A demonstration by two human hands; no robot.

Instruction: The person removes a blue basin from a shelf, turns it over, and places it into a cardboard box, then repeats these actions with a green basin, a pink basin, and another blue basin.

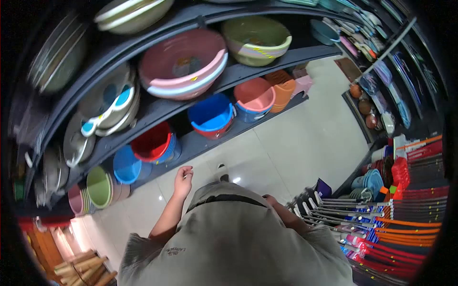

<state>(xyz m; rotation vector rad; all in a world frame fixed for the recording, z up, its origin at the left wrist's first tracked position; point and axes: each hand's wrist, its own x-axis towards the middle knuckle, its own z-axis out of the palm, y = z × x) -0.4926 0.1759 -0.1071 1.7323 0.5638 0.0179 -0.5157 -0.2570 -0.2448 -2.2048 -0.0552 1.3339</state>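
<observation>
My left hand point(183, 180) hangs over the tiled floor, its fingers loosely curled together with nothing visible in them. It is nearest to the lower shelf, where a red bucket point(155, 143) and a blue bucket point(210, 114) stand; it touches neither. Most of my right hand point(269, 199) is hidden beside my waist. Its fingers do not show, and whether it holds anything cannot be seen.
Shelves point(191, 148) hold buckets and nested basins, including a pink basin point(183, 62) and a green basin point(253, 40). Long-handled tools point(353, 212) crowd the right side. Wooden poles point(83, 269) stand at lower left. Pale floor tiles point(305, 138) run between the shelves.
</observation>
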